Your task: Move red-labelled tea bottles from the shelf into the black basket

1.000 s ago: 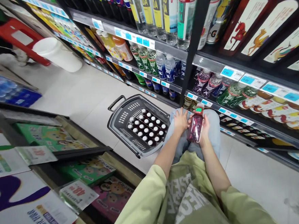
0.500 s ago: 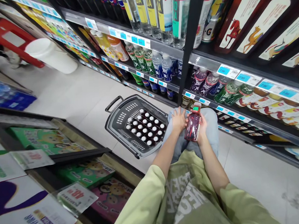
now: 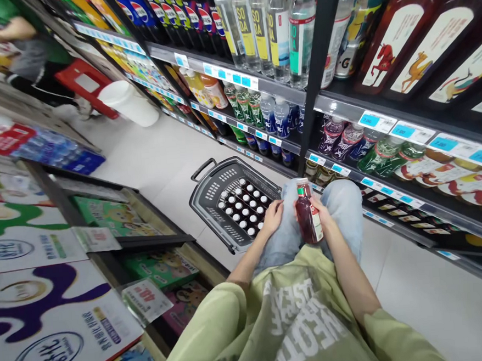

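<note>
The right hand (image 3: pixel 322 214), its fingers wrapped around a dark red bottle (image 3: pixel 310 222), held it between the knees (image 3: pixel 343 198). The left hand (image 3: pixel 273 216), empty and loosely open, lay at the left knee, near a grey basket (image 3: pixel 209 196) of white-capped bottles (image 3: pixel 245 212) on the floor (image 3: pixel 172 147).

A basket (image 3: pixel 220 177) sits just beside the left hand (image 3: pixel 272 217); drink shelves (image 3: pixel 320 48) block the way ahead. Right of the right hand (image 3: pixel 321 214), past the knee (image 3: pixel 344 201), floor (image 3: pixel 407 262) lies open.
</note>
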